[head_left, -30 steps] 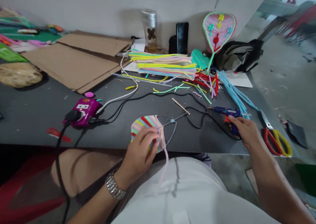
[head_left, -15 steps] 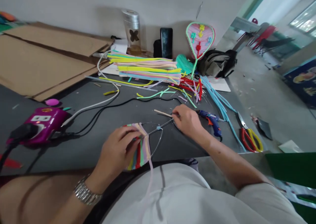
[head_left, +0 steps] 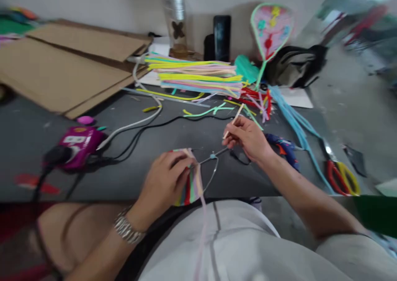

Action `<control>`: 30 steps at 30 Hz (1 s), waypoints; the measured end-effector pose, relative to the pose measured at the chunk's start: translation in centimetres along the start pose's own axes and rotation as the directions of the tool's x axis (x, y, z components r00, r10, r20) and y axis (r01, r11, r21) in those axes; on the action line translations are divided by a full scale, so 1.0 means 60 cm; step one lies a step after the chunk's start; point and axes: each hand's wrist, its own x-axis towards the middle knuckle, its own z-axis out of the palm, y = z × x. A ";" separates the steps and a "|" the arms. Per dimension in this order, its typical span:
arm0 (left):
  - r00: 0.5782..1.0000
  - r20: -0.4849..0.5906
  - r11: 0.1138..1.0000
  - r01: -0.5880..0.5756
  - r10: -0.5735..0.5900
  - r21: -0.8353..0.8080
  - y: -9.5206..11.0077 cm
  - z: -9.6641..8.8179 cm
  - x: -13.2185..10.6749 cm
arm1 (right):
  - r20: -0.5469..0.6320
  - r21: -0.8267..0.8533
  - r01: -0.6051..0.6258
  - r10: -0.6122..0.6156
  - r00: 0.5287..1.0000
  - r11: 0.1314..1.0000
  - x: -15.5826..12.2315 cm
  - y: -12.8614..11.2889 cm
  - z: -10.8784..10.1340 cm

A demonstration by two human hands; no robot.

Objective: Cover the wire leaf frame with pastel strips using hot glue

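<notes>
Dark grey tabletop (head_left: 139, 177) near its front edge carries a wire frame (head_left: 192, 188), partly woven with coloured pipe cleaners, one loose pale strand hanging over the person's lap. The left hand (head_left: 169, 179) lies curled on the woven part, fingers pressed down on the strips. The right hand (head_left: 248, 138) hovers just past the frame's bare wire tip, thumb and fingers pinched shut on a thin wooden stick (head_left: 235, 117) that tilts up and away. A blue glue gun (head_left: 283, 148) lies just behind that wrist, scissors (head_left: 343, 175) farther right. A magenta power strip (head_left: 79, 142) sits to the left, and a pipe-cleaner bundle (head_left: 198, 76) and cardboard sheets (head_left: 62, 70) lie toward the wall.
</notes>
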 end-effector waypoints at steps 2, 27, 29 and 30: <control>1.000 0.021 1.000 0.008 -0.008 -0.019 0.007 -0.004 0.002 | 0.068 0.106 -0.099 0.092 0.993 0.989 0.004 -0.004 0.015; 0.994 0.113 0.999 0.003 -0.008 0.051 0.018 -0.021 0.011 | 0.285 -0.127 0.073 -0.034 0.958 0.989 0.050 0.034 0.131; 0.994 0.113 0.999 0.002 -0.007 0.047 0.018 -0.021 0.012 | 0.285 -0.135 0.082 -0.040 0.958 0.987 0.049 0.035 0.134; 0.993 0.114 0.999 0.003 -0.008 0.044 0.018 -0.020 0.012 | 0.285 -0.135 0.078 -0.037 0.958 0.988 0.049 0.035 0.135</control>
